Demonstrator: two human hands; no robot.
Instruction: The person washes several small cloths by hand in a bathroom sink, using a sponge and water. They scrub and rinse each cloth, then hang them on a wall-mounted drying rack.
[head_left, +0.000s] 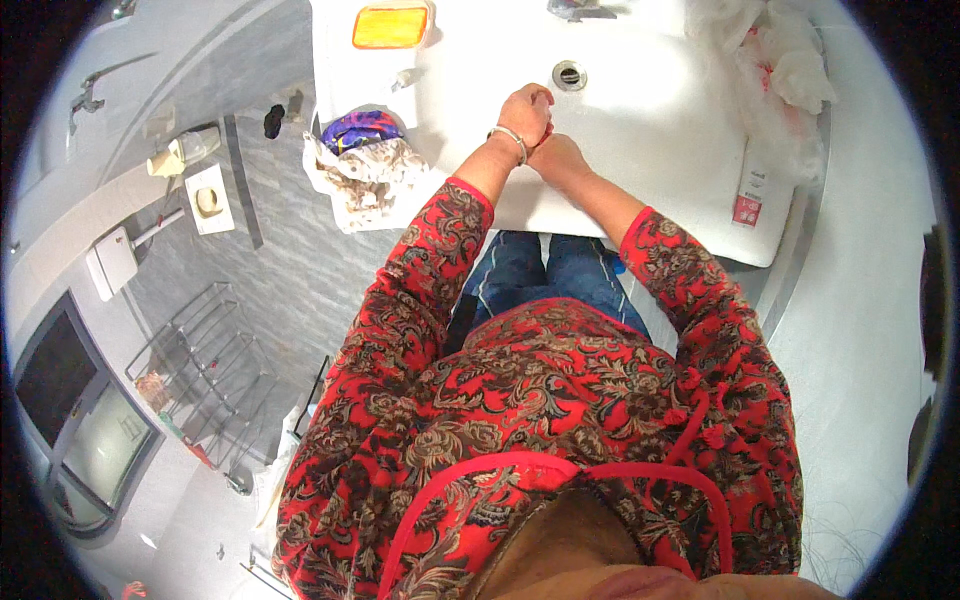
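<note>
My left hand, with a pale bangle at its wrist, is over the white washbasin, just short of the metal drain. Its fingers curl inward. My right hand meets it from the other side, close to the bangle, and its fingertips are hidden. A small bit of red shows where the hands meet; I cannot tell what it is. Whether either hand holds anything is not visible. Part of a faucet shows at the top edge, beyond the drain.
On the basin's left ledge are an orange-topped container, a small whitish object, a purple packet and a patterned cloth or bag. Crumpled clear plastic bags lie right, above a printed label. A wire rack stands lower left.
</note>
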